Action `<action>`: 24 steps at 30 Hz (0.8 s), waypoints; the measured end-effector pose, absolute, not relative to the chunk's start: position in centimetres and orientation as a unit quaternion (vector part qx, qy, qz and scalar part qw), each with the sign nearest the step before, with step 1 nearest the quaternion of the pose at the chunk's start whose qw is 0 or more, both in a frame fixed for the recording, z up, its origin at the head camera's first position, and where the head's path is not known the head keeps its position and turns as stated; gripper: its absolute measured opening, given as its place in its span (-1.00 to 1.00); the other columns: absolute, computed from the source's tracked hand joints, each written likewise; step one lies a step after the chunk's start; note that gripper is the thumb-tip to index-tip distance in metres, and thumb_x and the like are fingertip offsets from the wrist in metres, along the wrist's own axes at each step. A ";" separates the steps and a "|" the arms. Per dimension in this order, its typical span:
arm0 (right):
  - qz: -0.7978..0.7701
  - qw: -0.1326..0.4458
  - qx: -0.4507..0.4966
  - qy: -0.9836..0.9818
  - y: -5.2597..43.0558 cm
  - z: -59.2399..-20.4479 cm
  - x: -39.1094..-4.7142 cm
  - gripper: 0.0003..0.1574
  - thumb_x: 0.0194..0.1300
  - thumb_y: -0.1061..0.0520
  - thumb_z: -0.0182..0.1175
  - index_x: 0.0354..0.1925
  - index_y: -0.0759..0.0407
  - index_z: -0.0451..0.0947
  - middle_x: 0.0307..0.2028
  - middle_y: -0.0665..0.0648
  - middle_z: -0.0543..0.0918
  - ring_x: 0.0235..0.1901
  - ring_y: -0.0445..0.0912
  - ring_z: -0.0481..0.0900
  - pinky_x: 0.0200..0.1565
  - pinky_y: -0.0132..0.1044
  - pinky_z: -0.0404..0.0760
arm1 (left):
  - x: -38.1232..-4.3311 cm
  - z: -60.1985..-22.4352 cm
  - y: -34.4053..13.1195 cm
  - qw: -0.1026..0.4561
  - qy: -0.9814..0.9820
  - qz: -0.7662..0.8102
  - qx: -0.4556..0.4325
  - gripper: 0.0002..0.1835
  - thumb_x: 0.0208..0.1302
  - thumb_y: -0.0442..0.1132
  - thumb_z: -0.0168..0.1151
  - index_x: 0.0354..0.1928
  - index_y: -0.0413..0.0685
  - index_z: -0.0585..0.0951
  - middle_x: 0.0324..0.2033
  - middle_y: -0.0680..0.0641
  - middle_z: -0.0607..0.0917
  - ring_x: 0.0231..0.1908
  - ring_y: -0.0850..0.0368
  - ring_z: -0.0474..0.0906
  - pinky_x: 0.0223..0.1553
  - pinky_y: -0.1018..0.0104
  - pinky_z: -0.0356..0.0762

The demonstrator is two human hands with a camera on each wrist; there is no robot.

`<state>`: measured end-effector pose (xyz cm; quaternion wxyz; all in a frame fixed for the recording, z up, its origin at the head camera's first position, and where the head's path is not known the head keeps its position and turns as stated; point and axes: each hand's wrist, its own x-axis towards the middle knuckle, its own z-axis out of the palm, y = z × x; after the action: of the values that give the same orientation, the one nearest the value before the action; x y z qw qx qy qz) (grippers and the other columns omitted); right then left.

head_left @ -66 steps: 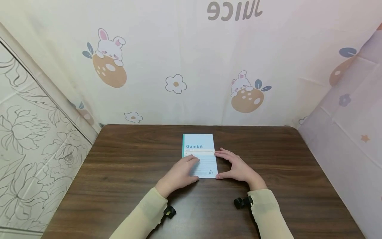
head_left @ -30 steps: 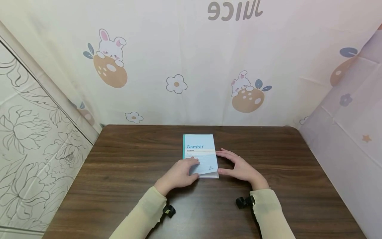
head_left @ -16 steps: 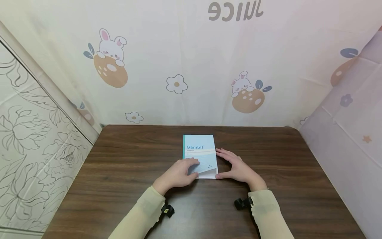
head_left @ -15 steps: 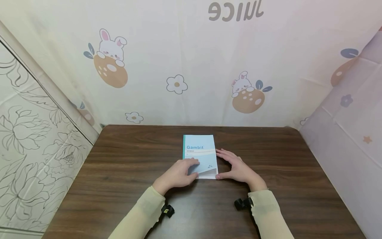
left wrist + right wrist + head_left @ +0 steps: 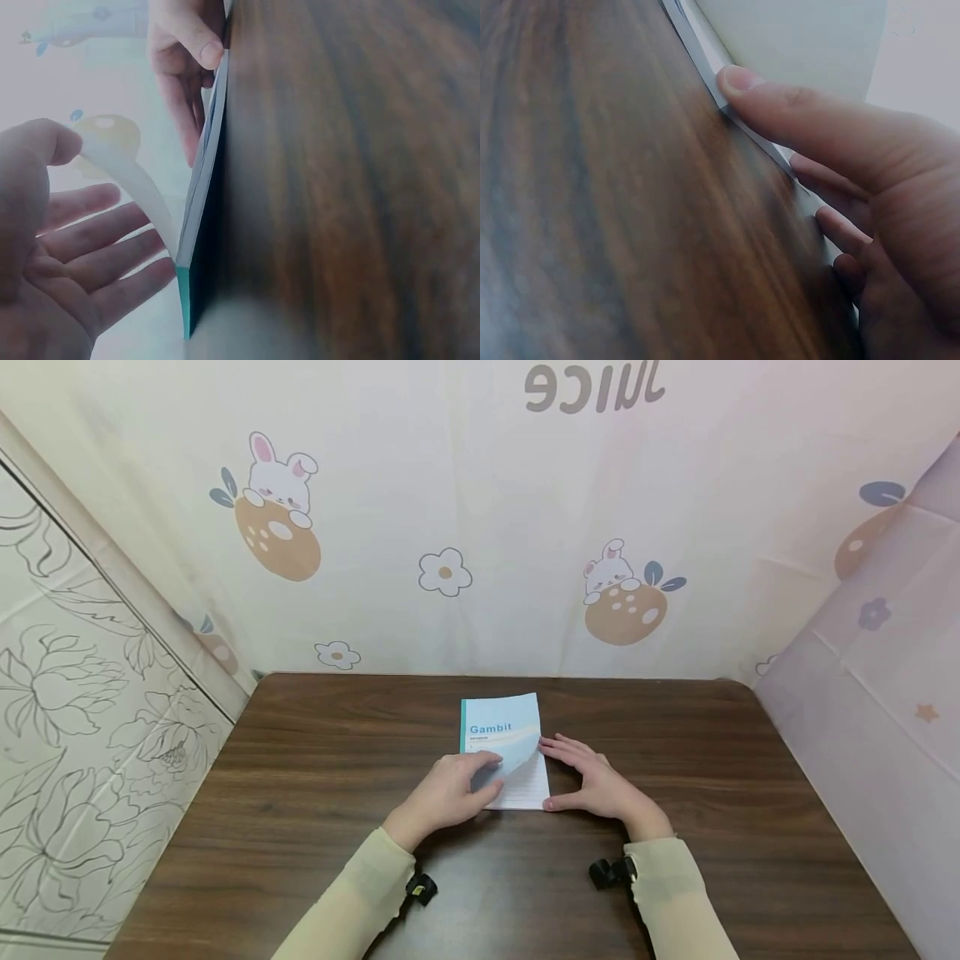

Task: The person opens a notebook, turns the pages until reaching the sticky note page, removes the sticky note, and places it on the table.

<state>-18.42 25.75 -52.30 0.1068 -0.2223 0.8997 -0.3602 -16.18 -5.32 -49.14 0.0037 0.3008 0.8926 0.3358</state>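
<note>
A pale blue notebook [image 5: 491,706] with a green spine and "Gambit" on its cover lies on the brown table. My left hand [image 5: 446,789] holds the lower part of the cover, its thumb on the underside and its fingers on the outer face. In the left wrist view, the raised cover [image 5: 142,187] bends away from the page block. Lined white paper [image 5: 529,792] shows beneath it. My right hand [image 5: 603,785] touches the notebook's right edge, thumb at the near corner [image 5: 739,82] and fingers extended farther up.
The dark wood table [image 5: 315,760] surrounds the notebook and reaches a patterned curtain [image 5: 510,618] at the back. Another printed sheet [image 5: 67,735] hangs on the left side. Black camera mounts [image 5: 422,889] sit at the wrists.
The cover has gone from flat to lifted at its near right corner and now curls further up, baring more lined paper. The left thumb has risen with it; the right hand has barely moved.
</note>
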 end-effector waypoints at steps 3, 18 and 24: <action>-0.360 0.107 -0.223 0.900 25.7 -52.3 -18.4 0.21 0.14 -0.32 0.66 0.62 -0.04 0.42 0.67 0.13 0.30 0.69 0.22 0.05 0.47 0.57 -0.02 | -16.1 -48.8 -5.4 -0.014 0.889 0.349 0.298 -0.64 0.61 -0.12 0.28 0.26 -0.15 0.71 0.10 -0.12 0.84 -0.06 0.14 0.79 0.03 0.14 0.76; -0.357 0.110 -0.225 0.900 26.1 -52.1 -18.4 0.23 0.12 -0.27 0.69 0.61 0.05 0.43 0.67 0.09 0.30 0.69 0.21 0.05 0.48 0.54 -0.04 | -16.5 -47.0 -7.2 -0.181 0.846 0.426 0.264 -0.54 0.48 -0.47 0.26 0.37 -0.17 0.55 -0.43 -0.05 0.68 -0.55 0.24 0.43 -0.51 0.37 0.49; -0.353 0.116 -0.225 0.901 25.9 -52.2 -18.4 0.21 0.15 -0.28 0.67 0.62 0.01 0.42 0.68 0.08 0.27 0.70 0.20 0.03 0.42 0.69 -0.12 | -16.7 -46.1 -8.6 -0.220 0.840 0.429 0.249 -0.60 0.50 -0.42 0.30 0.32 -0.16 0.61 -0.06 -0.18 0.81 -0.26 0.06 0.71 -0.29 0.14 0.71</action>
<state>-18.40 25.85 -52.16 0.1155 -0.2254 0.9007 -0.3530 -16.70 -8.64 -46.07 -0.2204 0.2487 0.8402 0.4286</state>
